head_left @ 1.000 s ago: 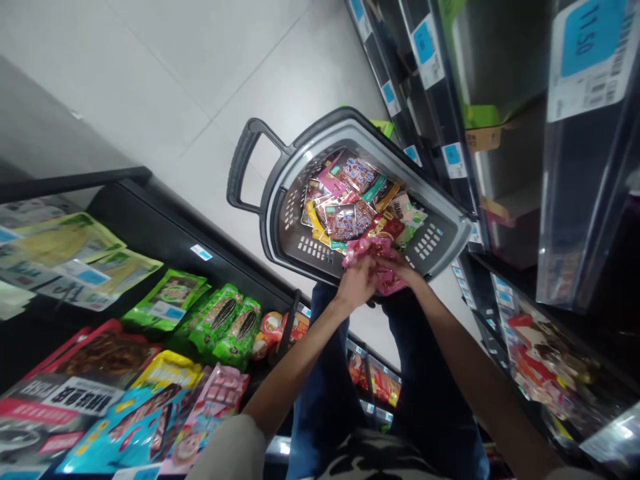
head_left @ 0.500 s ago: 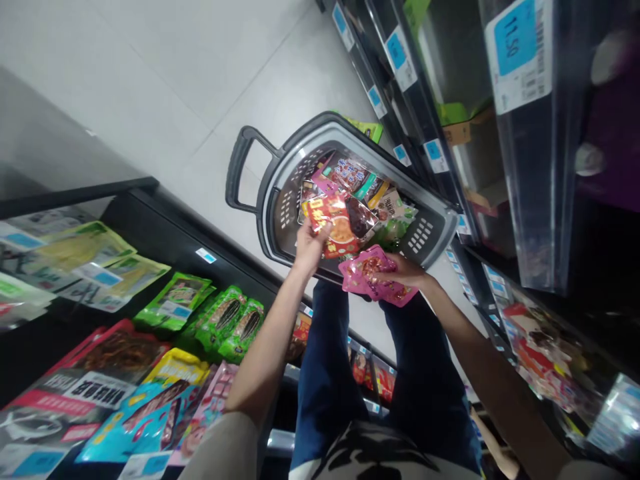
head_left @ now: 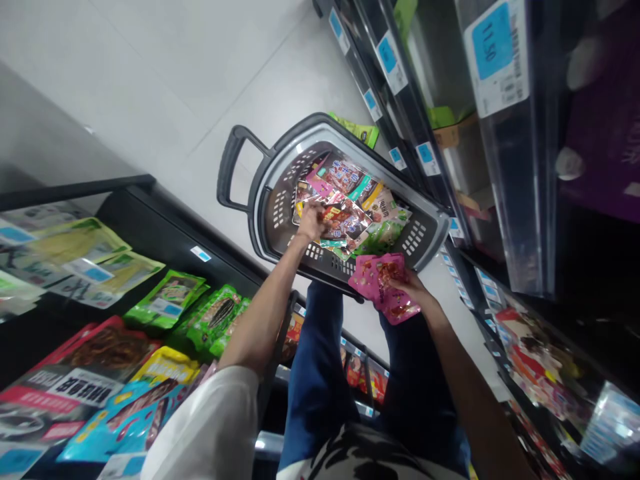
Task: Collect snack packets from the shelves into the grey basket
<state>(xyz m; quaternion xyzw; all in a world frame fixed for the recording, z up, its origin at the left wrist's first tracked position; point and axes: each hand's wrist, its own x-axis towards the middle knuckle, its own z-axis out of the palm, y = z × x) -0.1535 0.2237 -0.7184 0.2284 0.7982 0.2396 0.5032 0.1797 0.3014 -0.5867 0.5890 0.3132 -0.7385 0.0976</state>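
My left hand (head_left: pixel 313 221) is down inside the dark grey shopping basket (head_left: pixel 445 233), its fingers bent over shiny snack packets. Its fingertips are partly hidden, so whether it grips one is unclear. Right beside those fingers lies a dark, shiny packet with red printing (head_left: pixel 353 223). My right hand (head_left: pixel 413 290) is closed on several pink snack packets (head_left: pixel 383 283), fanned out over the basket's near rim. More packets lie in the basket, among them a green one (head_left: pixel 383 235) and a pink-and-white one (head_left: pixel 343 175).
The basket's black handle (head_left: pixel 230 167) sticks out to the left over the pale floor (head_left: pixel 190 67). A green packet (head_left: pixel 363 130) shows past the far rim. Shelves with price tags (head_left: pixel 493 50) rise close on the right. Bagged snacks (head_left: pixel 165 300) fill the left shelf.
My left hand has moved down into the basket; the red packet it held up is no longer visible in full. My right hand has shifted slightly down and right with the pink packets.
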